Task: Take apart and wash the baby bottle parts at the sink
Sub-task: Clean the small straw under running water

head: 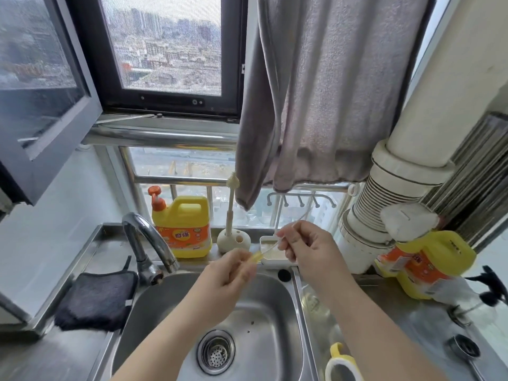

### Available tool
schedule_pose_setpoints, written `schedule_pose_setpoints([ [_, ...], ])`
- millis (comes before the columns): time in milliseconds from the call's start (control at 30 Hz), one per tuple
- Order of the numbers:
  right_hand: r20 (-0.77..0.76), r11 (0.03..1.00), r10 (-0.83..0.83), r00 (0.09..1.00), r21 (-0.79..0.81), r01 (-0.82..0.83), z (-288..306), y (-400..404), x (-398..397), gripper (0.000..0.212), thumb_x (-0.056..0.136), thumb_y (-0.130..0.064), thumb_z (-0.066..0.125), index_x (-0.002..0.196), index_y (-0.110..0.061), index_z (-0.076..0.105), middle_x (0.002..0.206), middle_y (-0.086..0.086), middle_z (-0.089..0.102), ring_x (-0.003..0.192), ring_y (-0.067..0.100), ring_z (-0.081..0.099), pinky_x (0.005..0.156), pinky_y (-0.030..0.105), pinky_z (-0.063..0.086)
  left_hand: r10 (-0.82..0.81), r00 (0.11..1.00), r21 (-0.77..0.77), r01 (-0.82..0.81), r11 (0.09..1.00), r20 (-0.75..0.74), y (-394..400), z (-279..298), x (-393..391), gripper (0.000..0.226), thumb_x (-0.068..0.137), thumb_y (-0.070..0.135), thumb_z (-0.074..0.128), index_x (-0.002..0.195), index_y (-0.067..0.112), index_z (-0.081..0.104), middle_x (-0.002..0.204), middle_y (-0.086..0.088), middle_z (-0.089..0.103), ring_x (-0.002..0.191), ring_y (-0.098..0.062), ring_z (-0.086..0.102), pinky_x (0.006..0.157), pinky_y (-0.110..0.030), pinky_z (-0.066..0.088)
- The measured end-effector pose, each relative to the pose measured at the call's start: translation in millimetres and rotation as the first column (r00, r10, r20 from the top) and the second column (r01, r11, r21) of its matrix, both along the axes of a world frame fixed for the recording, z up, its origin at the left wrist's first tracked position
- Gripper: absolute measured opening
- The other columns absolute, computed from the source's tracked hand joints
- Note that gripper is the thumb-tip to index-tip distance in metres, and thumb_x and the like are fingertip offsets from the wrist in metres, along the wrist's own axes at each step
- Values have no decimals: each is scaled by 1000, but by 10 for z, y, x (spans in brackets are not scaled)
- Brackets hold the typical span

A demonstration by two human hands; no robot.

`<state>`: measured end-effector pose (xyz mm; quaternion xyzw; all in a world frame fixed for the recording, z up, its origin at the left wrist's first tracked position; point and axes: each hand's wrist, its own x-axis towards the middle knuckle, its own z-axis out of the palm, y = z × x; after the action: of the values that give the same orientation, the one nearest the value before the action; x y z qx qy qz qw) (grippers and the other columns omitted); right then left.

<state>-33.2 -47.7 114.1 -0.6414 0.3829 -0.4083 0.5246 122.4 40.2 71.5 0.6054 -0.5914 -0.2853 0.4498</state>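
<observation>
Stainless steel forms the work surface: a single-bowl sink (165, 306) with a round strainer drain (215, 351) sits below an open window, and a chrome faucet (145, 243) arcs over its rear left corner.

Both forearms extend from the lower edge of the view and converge above the back of the bowl. The left hand (231, 273) is raised with its back toward the camera; its curled fingers and thumb pinch the yellowish end of a thin, clear bottle straw (265, 250). The right hand (305, 243) sits slightly higher and to the right, knuckles up, fingers curled, pinching the other portion of the same straw. The straw spans the short gap between the two hands, and a thin clear length rises above the right hand. Its finer details are too small to tell.

Behind the hands, on the sill ledge, stand a yellow detergent jug (182, 226) with an orange pump, a bottle brush (232, 207) upright in a rounded holder, and a small white tray (270, 253). A dark cloth (96, 301) lies left of the faucet. A grey towel (324, 92) hangs overhead. A yellow-and-white handled part (341, 362) lies on the counter right of the sink.
</observation>
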Motion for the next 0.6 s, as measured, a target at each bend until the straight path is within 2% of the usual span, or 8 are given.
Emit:
schedule_pose_setpoints([
  [100, 55, 994, -110, 992, -2, 111, 35, -65, -82, 26, 98, -14, 50, 76, -12, 65, 59, -5, 60, 52, 4, 46, 55, 13, 42, 10, 1000, -10, -10, 1000, -2, 9, 18, 61, 14, 97, 25, 52, 90, 33, 61, 58, 14, 50, 54, -3, 43, 54, -18, 33],
  [200, 8, 1000, -1, 1000, 22, 1, -30, 60, -14, 25, 97, -14, 51, 77, -12, 65, 60, -5, 59, 52, 5, 47, 54, 15, 42, 16, 997, 6, -16, 1000, -70, 27, 15, 88, 5, 86, 31, 58, 87, 34, 62, 71, 2, 64, 68, -20, 60, 67, -34, 49],
  [267, -33, 999, 41, 999, 17, -40, -40, 134, 39, 23, 96, -16, 52, 78, -13, 66, 60, -5, 60, 54, 6, 47, 54, 17, 42, 34, 997, -1, -34, 999, -64, 40, -1, 74, 3, 81, 30, 60, 84, 31, 60, 75, 1, 65, 73, -20, 62, 73, -39, 51],
  [333, 22, 999, -40, 999, 28, 39, 7, 84, 19, 24, 96, -14, 51, 78, -10, 66, 58, -6, 58, 52, 4, 46, 52, 15, 41, 50, 998, -15, -50, 999, -45, 39, -29, 74, 5, 84, 33, 60, 85, 30, 57, 77, 6, 64, 74, -15, 60, 73, -35, 49],
  [400, 65, 992, -122, 990, 41, 119, 24, 34, -22, 24, 97, -13, 51, 78, -8, 65, 58, -5, 58, 50, 3, 44, 52, 12, 41, 53, 998, -11, -53, 999, -20, 30, -36, 80, 5, 93, 33, 55, 90, 30, 57, 78, 21, 62, 75, -1, 58, 72, -22, 46],
  [467, 11, 997, -77, 997, 27, 77, -36, 75, -4, 24, 97, -14, 51, 78, -11, 66, 60, -4, 58, 51, 4, 46, 56, 16, 43, 52, 998, -13, -51, 999, 42, 32, -9, 65, 16, 97, 25, 49, 86, 36, 54, 73, 33, 57, 73, 8, 53, 67, -12, 37],
  [533, -61, 1000, -23, 998, 18, 24, -116, 141, 14, 23, 96, -19, 52, 78, -16, 67, 61, -5, 60, 54, 5, 49, 59, 21, 45, 36, 996, -8, -35, 999, 81, 40, -8, 50, 23, 96, 18, 52, 86, 38, 56, 73, 35, 57, 74, 8, 54, 67, -9, 37],
  [600, -23, 996, -81, 996, 39, 81, -112, 117, -39, 24, 96, -19, 52, 78, -15, 67, 61, -5, 59, 53, 4, 48, 57, 17, 44, 16, 997, 17, -18, 1000, 75, 55, -21, 44, 22, 94, 17, 57, 87, 37, 58, 74, 30, 59, 73, 3, 56, 68, -13, 40],
])
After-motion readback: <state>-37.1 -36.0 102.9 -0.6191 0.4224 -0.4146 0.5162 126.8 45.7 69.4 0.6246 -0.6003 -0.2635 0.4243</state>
